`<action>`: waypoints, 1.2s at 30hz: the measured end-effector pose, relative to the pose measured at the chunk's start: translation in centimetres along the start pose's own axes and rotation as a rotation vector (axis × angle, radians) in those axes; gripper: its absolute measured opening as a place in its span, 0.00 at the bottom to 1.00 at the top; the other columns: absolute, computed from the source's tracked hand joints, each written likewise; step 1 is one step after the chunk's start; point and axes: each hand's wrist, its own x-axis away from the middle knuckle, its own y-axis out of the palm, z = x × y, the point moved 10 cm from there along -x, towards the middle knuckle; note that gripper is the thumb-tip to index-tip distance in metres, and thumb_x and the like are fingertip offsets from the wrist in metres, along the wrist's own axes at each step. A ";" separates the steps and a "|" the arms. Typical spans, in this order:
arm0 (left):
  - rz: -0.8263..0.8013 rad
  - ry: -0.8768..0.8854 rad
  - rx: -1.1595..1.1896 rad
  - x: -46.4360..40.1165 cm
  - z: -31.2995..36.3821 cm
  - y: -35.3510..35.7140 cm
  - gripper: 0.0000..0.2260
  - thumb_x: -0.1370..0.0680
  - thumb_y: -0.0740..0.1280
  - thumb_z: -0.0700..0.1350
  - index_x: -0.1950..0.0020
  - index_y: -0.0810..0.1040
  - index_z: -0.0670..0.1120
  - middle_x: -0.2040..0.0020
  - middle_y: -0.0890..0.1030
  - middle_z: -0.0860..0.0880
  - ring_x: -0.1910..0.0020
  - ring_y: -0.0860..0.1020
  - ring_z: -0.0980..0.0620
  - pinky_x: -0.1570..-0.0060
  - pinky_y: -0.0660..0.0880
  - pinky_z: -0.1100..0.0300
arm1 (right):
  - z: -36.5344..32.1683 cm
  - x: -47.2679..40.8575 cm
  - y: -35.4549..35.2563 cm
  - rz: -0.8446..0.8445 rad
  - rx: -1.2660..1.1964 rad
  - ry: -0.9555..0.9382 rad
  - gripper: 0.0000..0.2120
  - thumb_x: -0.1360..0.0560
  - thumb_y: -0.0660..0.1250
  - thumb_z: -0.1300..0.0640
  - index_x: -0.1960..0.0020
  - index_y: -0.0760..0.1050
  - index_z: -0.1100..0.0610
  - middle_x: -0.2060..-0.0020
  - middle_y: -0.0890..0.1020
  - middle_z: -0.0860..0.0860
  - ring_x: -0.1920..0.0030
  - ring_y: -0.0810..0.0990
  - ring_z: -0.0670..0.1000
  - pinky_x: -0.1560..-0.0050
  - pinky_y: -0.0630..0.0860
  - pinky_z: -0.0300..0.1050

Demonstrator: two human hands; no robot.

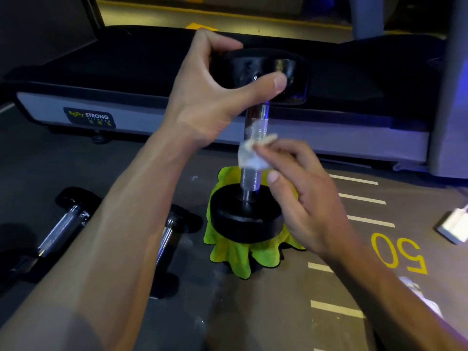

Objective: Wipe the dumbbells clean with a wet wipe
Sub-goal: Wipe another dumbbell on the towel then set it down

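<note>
Left hand (215, 97) grips the top head of an upright dumbbell (253, 148); at 5 o'clock, right hand (301, 198) pinches a wipe (250, 155) against its handle. Its base stands on a green cloth (235, 254).

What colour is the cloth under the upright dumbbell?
Bright yellow-green with a dark edge; the cloth shows best in the head view.

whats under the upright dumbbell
A green cloth lies bunched under the dumbbell, whose lower head rests on it. The cloth's edges spread out onto the floor. The head covers the cloth's middle, so anything beneath there cannot be seen.
</note>
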 end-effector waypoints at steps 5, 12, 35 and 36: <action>0.034 -0.013 0.026 -0.1 -0.7 -0.9 0.29 0.35 0.80 0.64 0.42 0.74 0.54 0.44 0.81 0.54 0.46 0.79 0.60 0.44 0.77 0.62 | 1.0 2.8 1.8 -0.145 -0.008 0.031 0.18 0.16 0.58 0.54 0.32 0.80 0.52 0.34 0.75 0.44 0.33 0.74 0.41 0.36 0.68 0.32; 0.056 0.004 0.006 0.5 -0.4 -1.2 0.29 0.33 0.82 0.63 0.41 0.73 0.53 0.42 0.81 0.52 0.42 0.81 0.53 0.41 0.80 0.54 | -3.8 2.8 4.9 -0.188 0.539 0.067 0.19 0.18 0.55 0.47 0.44 0.81 0.55 0.46 0.77 0.50 0.45 0.75 0.55 0.43 0.73 0.51; 0.018 0.062 0.073 1.5 0.6 -0.9 0.31 0.35 0.83 0.63 0.41 0.74 0.52 0.38 0.82 0.49 0.38 0.82 0.48 0.38 0.80 0.43 | -1.8 3.1 3.4 -0.121 0.216 0.117 0.18 0.17 0.57 0.48 0.49 0.85 0.52 0.50 0.80 0.47 0.48 0.79 0.48 0.46 0.74 0.43; 0.014 0.061 0.078 1.5 0.6 -0.9 0.31 0.35 0.83 0.63 0.41 0.74 0.52 0.37 0.82 0.49 0.38 0.82 0.49 0.38 0.80 0.43 | -0.3 3.2 2.2 -0.096 0.061 0.140 0.17 0.17 0.58 0.50 0.49 0.86 0.52 0.50 0.80 0.44 0.47 0.80 0.43 0.46 0.73 0.38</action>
